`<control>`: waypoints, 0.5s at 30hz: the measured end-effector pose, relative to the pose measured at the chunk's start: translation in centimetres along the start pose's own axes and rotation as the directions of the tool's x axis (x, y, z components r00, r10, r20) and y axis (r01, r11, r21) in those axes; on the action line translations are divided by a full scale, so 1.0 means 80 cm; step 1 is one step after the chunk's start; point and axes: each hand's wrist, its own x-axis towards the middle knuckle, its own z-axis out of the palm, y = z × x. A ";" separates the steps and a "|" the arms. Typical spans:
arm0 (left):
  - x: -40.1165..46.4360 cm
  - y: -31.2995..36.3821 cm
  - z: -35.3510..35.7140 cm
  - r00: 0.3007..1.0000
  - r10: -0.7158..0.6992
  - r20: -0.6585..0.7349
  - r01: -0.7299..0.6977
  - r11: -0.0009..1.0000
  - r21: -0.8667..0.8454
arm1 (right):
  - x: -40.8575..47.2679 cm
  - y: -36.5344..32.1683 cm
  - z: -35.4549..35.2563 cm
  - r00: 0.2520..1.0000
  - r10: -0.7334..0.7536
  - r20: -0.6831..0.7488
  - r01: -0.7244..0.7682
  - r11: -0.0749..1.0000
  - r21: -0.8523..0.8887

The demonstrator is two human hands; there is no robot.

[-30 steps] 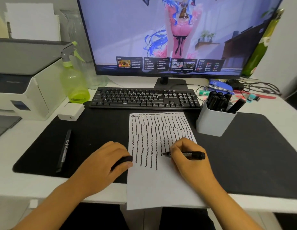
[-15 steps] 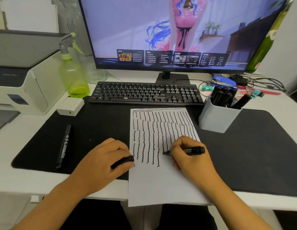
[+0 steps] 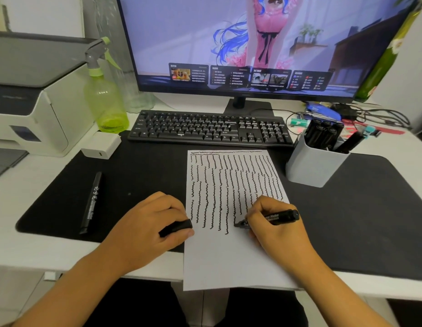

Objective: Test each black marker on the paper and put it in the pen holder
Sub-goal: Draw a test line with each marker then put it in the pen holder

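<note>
A white paper (image 3: 231, 260) covered with wavy black lines lies on the black desk mat (image 3: 361, 220). My right hand (image 3: 273, 230) grips an uncapped black marker (image 3: 281, 217), its tip touching the paper at the bottom of a wavy line. My left hand (image 3: 146, 225) rests at the paper's left edge and holds the black marker cap (image 3: 175, 228). Another capped black marker (image 3: 91, 202) lies on the mat to the left. A white pen holder (image 3: 313, 164) with several black markers stands right of the paper.
A black keyboard (image 3: 210, 128) and a monitor (image 3: 252, 43) sit behind the paper. A green spray bottle (image 3: 103, 100), a white charger block (image 3: 101, 145) and a printer (image 3: 28, 95) stand at the left. Cables and small items (image 3: 361, 116) lie behind the holder.
The marker tip has moved down the paper, lengthening the wavy line. The camera has tilted down and closer. My left hand stays in place with the cap.
</note>
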 end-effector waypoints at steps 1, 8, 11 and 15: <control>0.000 -0.001 0.000 1.000 -0.001 0.002 0.001 1.000 0.000 | 0.000 0.000 0.000 1.000 0.001 0.005 -0.001 1.000 -0.002; 0.000 -0.001 -0.001 1.000 -0.008 0.004 0.008 1.000 -0.002 | -0.003 -0.002 -0.002 0.999 -0.009 0.035 0.009 1.000 0.009; 0.000 -0.001 -0.001 1.000 -0.016 0.011 0.016 1.000 0.004 | -0.005 -0.003 -0.002 0.997 -0.023 0.067 0.022 1.000 0.011; 0.002 0.002 -0.003 1.000 -0.018 0.025 0.018 1.000 0.010 | -0.005 -0.010 -0.007 0.993 -0.105 -0.049 0.108 0.992 0.068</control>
